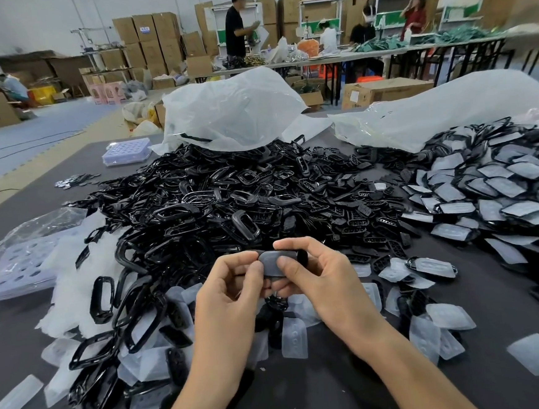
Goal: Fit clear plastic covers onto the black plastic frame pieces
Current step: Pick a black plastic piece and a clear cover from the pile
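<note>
Both arms reach forward over the bench, and the left hand and right hand meet in the middle, pinching one black frame piece with a clear cover on it, thumbs on top. It sits up off the bench, just in front of the big pile of black frames. Boxes far back have labels, too blurry to read; the only bare bench is near the front edge, between loose clear covers.

bare table strip between forearms, black frame heap ahead, covered pieces right
</note>
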The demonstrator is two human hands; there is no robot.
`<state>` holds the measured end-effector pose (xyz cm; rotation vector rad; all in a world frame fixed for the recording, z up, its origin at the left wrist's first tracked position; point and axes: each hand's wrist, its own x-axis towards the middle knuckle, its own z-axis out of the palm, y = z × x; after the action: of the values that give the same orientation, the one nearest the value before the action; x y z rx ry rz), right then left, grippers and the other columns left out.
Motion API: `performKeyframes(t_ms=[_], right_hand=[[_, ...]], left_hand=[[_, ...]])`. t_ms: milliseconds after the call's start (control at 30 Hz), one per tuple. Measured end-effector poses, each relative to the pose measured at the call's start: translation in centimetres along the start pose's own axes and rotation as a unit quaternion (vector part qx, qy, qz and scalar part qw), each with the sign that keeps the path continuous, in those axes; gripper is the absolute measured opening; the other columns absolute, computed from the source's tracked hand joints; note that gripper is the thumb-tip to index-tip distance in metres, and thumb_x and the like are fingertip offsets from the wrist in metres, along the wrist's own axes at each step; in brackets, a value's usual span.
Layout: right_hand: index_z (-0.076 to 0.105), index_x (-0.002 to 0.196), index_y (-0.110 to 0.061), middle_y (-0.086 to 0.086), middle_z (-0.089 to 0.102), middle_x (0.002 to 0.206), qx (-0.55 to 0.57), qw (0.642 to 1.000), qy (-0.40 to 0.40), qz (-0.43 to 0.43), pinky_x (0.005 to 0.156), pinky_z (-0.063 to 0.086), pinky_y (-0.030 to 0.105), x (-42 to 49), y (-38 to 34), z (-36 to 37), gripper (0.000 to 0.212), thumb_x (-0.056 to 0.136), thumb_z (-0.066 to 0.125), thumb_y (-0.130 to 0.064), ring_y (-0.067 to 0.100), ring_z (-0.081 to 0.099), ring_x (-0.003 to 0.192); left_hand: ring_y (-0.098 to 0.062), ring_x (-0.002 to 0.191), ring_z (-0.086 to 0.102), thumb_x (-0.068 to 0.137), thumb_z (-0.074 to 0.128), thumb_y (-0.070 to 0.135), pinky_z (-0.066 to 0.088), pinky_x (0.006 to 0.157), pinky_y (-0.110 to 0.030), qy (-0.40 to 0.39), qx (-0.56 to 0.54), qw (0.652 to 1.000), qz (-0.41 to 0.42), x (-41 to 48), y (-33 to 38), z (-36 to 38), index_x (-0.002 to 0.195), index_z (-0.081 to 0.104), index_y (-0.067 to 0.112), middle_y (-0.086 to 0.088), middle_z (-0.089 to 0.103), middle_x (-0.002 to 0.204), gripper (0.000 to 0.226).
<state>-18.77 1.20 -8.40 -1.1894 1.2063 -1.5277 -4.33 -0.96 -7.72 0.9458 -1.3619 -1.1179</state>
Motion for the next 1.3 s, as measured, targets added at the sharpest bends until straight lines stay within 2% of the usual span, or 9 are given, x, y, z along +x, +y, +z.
performKeyframes(t_ms=[233,367,433,567,667,767,867,1067,1300], right_hand=[[0.070,0.106,-0.028,-0.001,0.079,0.089,-0.012,1.000,-0.013,-0.008,0.069,0.058,0.020,-0.5,0.2,0.7,0.013,0.097,0.069,-0.018,0.012,0.074,0.077],[0.070,0.104,-0.030,0.002,0.076,0.086,-0.037,0.999,0.006,-0.012,0.065,0.056,0.022,-0.2,0.2,0.3,0.014,0.095,0.072,-0.020,0.015,0.071,0.071],[0.070,0.105,-0.032,-0.002,0.077,0.087,-0.049,0.999,0.001,-0.013,0.066,0.056,0.021,-0.2,0.2,0.2,0.014,0.095,0.071,-0.021,0.012,0.071,0.073],[0.069,0.106,-0.033,-0.007,0.076,0.089,-0.055,0.998,-0.013,-0.018,0.068,0.055,0.020,-0.4,0.2,0.4,0.015,0.096,0.070,-0.021,0.007,0.071,0.075],[0.069,0.103,-0.030,-0.005,0.076,0.085,-0.043,0.999,-0.013,-0.019,0.065,0.054,0.019,-0.3,0.1,0.3,0.013,0.094,0.073,-0.023,0.007,0.069,0.072],[0.069,0.103,-0.029,-0.004,0.075,0.083,-0.037,0.999,-0.016,-0.014,0.065,0.053,0.019,-0.2,0.0,0.1,0.011,0.094,0.073,-0.025,0.007,0.068,0.072],[0.067,0.105,-0.028,-0.006,0.074,0.082,-0.054,0.998,-0.013,-0.013,0.067,0.054,0.018,-0.2,-0.1,-0.1,0.011,0.096,0.070,-0.022,0.006,0.069,0.072],[0.067,0.107,-0.026,-0.014,0.074,0.089,-0.068,0.997,-0.037,-0.013,0.070,0.054,0.016,-0.4,-0.2,-0.1,0.013,0.102,0.061,-0.016,0.002,0.069,0.074],[0.070,0.110,-0.014,0.008,0.077,0.090,0.117,0.992,-0.011,0.052,0.073,0.059,0.025,0.1,0.0,0.3,0.021,0.106,0.050,-0.011,0.020,0.074,0.078]], left_hand=[[-0.004,0.070,0.065,0.093,0.064,0.003,0.052,0.066,-0.014,-0.055,0.026,0.998,-0.009,-0.2,-0.1,0.1,0.102,0.067,0.026,0.010,0.070,0.079,0.025],[-0.021,0.086,0.072,0.099,0.052,0.003,0.058,0.084,-0.033,-0.072,0.014,0.997,-0.012,-0.5,0.2,0.3,0.109,0.069,0.025,-0.001,0.076,0.091,0.030],[-0.019,0.084,0.074,0.101,0.052,0.009,0.059,0.083,-0.036,-0.052,0.026,0.998,-0.005,-0.5,0.1,0.2,0.107,0.070,0.025,-0.001,0.077,0.088,0.025],[-0.011,0.082,0.074,0.099,0.058,0.012,0.059,0.079,-0.026,-0.012,0.068,0.997,0.022,-0.7,-0.2,0.2,0.104,0.071,0.028,0.004,0.077,0.086,0.021],[-0.007,0.088,0.071,0.100,0.055,0.011,0.054,0.077,-0.015,-0.008,0.115,0.991,0.066,-1.0,-0.1,0.2,0.103,0.069,0.037,0.010,0.074,0.092,0.030],[-0.009,0.095,0.069,0.100,0.056,0.014,0.051,0.080,-0.015,-0.023,0.127,0.988,0.083,-1.0,-0.1,0.0,0.107,0.069,0.038,0.011,0.073,0.096,0.028],[-0.007,0.090,0.070,0.097,0.061,0.018,0.052,0.077,-0.015,-0.042,0.110,0.991,0.063,-0.8,-0.1,0.1,0.107,0.069,0.037,0.009,0.072,0.094,0.023],[-0.013,0.079,0.071,0.098,0.061,0.014,0.059,0.079,-0.038,-0.052,0.103,0.993,0.029,-0.4,-0.4,-0.1,0.097,0.069,0.035,0.005,0.072,0.081,0.023],[-0.017,0.070,0.066,0.097,0.061,0.014,0.049,0.063,-0.014,0.003,0.081,0.996,0.043,-0.2,-0.3,-0.2,0.095,0.069,0.031,0.005,0.066,0.070,0.019]])
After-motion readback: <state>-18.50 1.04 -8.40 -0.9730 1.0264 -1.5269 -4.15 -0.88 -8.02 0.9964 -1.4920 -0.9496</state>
